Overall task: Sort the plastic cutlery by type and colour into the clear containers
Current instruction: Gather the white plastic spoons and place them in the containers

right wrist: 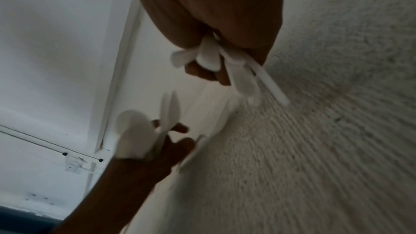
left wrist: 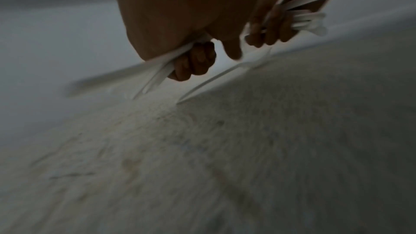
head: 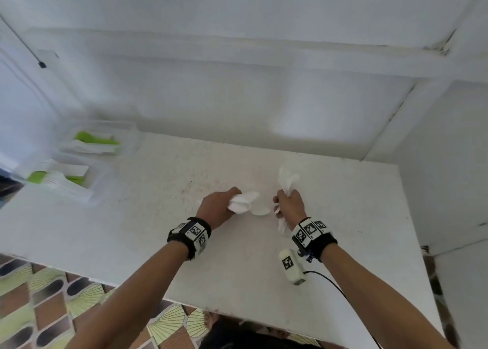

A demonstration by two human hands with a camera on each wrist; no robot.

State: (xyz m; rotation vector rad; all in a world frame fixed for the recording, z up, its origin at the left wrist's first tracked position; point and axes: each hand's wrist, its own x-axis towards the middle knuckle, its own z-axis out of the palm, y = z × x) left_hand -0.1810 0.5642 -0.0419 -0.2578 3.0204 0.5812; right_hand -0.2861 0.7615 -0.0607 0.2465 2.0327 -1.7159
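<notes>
I see both hands over the middle of the white desk [head: 343, 256], near each other. My left hand [head: 217, 207] has fingers curled round a bunch of white spoons [head: 244, 202], bowls pointing toward the right hand. My right hand [head: 289, 206] grips a second bunch of white cutlery [head: 287, 179], ends sticking out above and below the fist. One white spoon [head: 260, 211] lies on the desk between the hands. Two clear containers [head: 79, 177] with green and white cutlery sit at the desk's far-left corner.

A white table [head: 330, 256], its top speckled and scuffed, stands against white paneled walls [head: 237, 84] (soft daylight falls there); below, a floor [head: 39, 295] of fan-patterned green and brown tiles.
</notes>
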